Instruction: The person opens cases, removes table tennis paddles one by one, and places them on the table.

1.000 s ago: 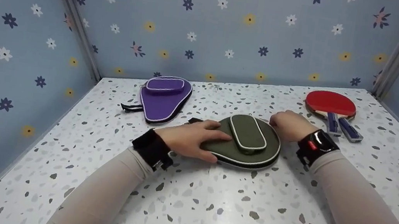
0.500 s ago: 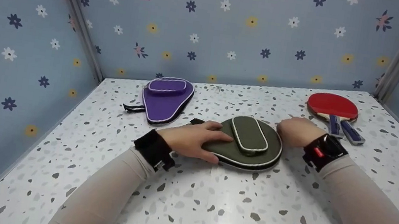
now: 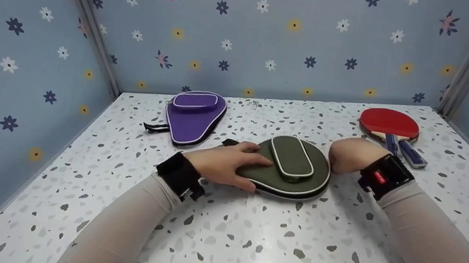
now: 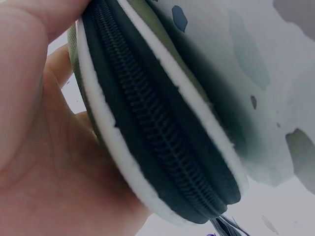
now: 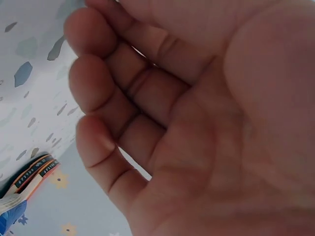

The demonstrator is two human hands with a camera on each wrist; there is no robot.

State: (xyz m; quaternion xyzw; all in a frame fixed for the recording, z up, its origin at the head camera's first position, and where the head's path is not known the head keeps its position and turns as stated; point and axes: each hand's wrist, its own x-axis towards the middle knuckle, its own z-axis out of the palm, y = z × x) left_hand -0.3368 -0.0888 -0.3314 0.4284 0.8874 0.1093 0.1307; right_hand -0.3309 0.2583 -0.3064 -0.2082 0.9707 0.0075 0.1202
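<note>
Olive case [image 3: 291, 161] lies partly under left hand [image 3: 226, 162], fingers spread apart; rounded end at right hand [image 3: 354, 154], fingers curled, cannot tell whether pinching.

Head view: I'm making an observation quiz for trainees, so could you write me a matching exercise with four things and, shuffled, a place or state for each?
1. Purple case
2. Olive case
3. Left hand
4. Two paddles

A. Resting on a case
B. Far right, overlapping, red face up
C. Far left
D. Partly covered by a hand

Pairs: 1-C, 2-D, 3-A, 4-B
</note>
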